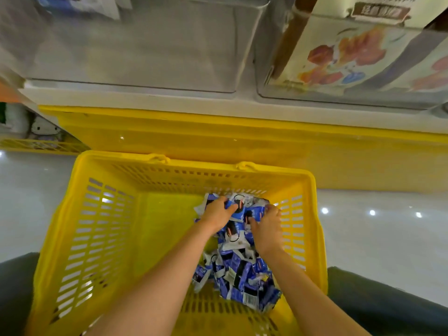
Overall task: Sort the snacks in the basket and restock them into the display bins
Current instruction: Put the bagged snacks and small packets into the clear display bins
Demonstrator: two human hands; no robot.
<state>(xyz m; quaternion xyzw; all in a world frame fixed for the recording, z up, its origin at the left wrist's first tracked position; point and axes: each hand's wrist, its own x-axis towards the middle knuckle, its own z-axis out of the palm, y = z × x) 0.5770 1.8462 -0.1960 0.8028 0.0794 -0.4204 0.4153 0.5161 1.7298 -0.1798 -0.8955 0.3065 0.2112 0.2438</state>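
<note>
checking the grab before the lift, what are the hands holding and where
The left hand and right hand each grip the blue-and-white snack packets at the far end of the pile in the yellow basket, one from each side.

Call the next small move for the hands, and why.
Probably lift one bunch upward: the left hand and right hand both grip blue-and-white snack packets piled in the yellow basket, and the clear display bin above looks mostly empty.

left hand (pixel 217 212) | right hand (pixel 268 230) | both apparently gripping snack packets (pixel 244 277) | yellow basket (pixel 80 238)
</note>
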